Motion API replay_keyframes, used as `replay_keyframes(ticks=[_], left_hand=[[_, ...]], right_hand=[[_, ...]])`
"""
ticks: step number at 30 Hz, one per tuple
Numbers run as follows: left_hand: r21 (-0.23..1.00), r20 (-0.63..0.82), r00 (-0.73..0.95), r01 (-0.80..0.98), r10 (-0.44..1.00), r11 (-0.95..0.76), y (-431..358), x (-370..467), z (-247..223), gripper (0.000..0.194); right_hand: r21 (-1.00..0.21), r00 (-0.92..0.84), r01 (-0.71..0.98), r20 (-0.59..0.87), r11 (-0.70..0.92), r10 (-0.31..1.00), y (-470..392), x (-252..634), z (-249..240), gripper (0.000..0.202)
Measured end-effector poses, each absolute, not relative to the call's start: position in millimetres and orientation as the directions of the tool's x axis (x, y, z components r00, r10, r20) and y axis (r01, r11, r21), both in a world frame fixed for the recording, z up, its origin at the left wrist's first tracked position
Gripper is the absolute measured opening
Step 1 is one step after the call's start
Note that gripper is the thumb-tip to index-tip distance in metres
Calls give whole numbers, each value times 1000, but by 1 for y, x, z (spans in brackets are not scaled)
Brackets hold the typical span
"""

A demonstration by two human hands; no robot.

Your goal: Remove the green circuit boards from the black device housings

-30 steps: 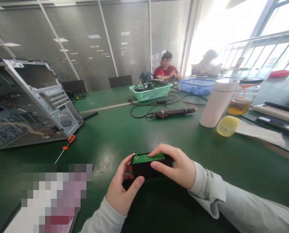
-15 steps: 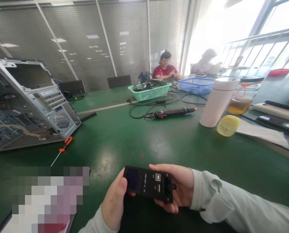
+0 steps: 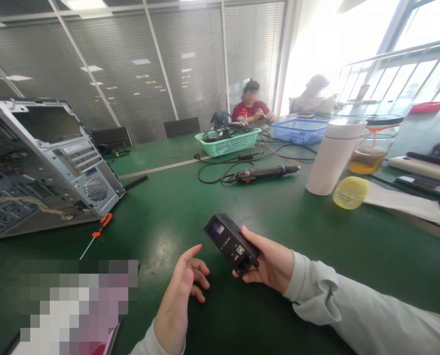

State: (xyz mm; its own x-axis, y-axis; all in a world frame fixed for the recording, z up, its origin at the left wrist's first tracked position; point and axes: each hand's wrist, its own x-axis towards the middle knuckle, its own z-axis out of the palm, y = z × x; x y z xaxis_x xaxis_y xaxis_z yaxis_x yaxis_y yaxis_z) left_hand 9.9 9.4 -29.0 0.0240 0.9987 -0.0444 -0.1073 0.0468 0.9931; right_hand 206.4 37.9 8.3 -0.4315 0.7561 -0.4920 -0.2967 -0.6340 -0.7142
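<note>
A black electronic control box with a small screen, printed labels and a square USB-type port is gripped at its near right end by my right hand. It is held tilted above the green table, its far end pointing up and left. My left hand is apart from the box, just left of it, with fingers spread and slightly curled and nothing in them. The palm side of my right hand is partly hidden by the box.
On the left stand an open computer case and an orange-handled screwdriver. Farther back lie a corded electric screwdriver, a green basket of cables and a blue basket. A white tumbler stands right. Two people sit beyond.
My left hand has let go of the control box and sits apart from it. My right hand has raised the box away from me and turned it so its side shows.
</note>
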Motion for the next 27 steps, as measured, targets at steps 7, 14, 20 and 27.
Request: replay_keyframes(ticks=[7, 14, 20, 27], left_hand=[[997, 78, -110, 17, 991, -76, 0, 17, -17, 51], [919, 310, -54, 273, 949, -284, -5, 17, -7, 29], [869, 360, -20, 370, 933, -327, -4, 16, -3, 20], [954, 187, 3, 239, 982, -183, -3, 17, -6, 23]], right_hand=[[-971, -324, 133, 145, 197, 935, 32, 214, -2, 43], [-473, -523, 578, 410, 665, 747, 20, 224, 17, 36], [-432, -518, 610, 417, 664, 747, 18, 223, 20, 52], [-496, -538, 521, 440, 694, 719, 21, 226, 16, 44]])
